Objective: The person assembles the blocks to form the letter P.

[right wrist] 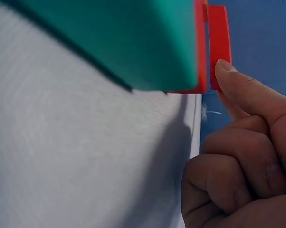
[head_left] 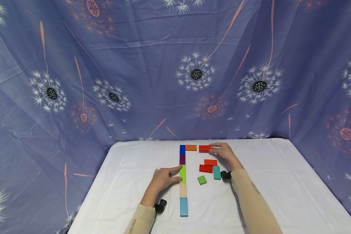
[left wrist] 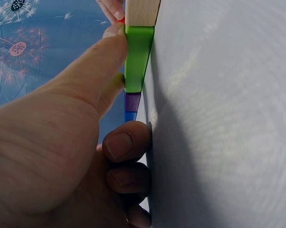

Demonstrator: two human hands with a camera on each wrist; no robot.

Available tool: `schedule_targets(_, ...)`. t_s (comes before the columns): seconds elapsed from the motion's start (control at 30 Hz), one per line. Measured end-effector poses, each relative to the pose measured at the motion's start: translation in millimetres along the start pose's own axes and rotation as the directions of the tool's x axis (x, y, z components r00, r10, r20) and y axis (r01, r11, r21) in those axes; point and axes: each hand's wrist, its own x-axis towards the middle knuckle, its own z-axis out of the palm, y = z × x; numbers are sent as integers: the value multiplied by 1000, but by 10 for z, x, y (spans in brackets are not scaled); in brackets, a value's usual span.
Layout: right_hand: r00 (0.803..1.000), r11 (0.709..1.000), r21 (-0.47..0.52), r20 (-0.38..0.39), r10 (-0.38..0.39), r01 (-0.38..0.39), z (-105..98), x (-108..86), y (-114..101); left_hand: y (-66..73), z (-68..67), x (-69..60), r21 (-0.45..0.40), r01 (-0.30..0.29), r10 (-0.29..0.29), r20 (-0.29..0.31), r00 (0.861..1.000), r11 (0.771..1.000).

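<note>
In the head view, a column of blocks runs down the table: blue (head_left: 182,149), purple (head_left: 182,159), lime green (head_left: 183,174), bare wood (head_left: 183,190) and light blue (head_left: 184,207). My left hand (head_left: 163,178) touches the lime green block's left side with outstretched thumb and index finger, spread apart. An orange block (head_left: 191,148) extends right from the blue one. Beyond a small gap, my right hand (head_left: 224,152) pinches a red block (head_left: 204,148) by its right end, between thumb and index finger. In the right wrist view the other fingers (right wrist: 224,175) are curled.
Two more red blocks (head_left: 206,168) lie touching, with a teal block (head_left: 216,172) beside them. A small green block (head_left: 202,180) sits nearer the front. White cloth (head_left: 128,162) covers the table; a patterned purple curtain (head_left: 152,97) hangs behind its far edge.
</note>
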Motion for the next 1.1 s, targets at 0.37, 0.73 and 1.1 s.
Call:
schedule_targets(0.37, 997, 997, -5, -8, 72, -72, 87, 136, 13, -1, -5, -2, -3, -4, 4, -6, 1000, 1000)
schedule_targets(0.73, 997, 997, -19, -9, 72, -73, 124, 147, -63, -7, -4, 12, 0, -3, 3, -8, 1000, 1000)
schedule_targets(1.1, 998, 997, -56, -27, 52, -53, 165, 199, -73, -3, -2, 13, -13, 5, -5, -4, 1000, 1000)
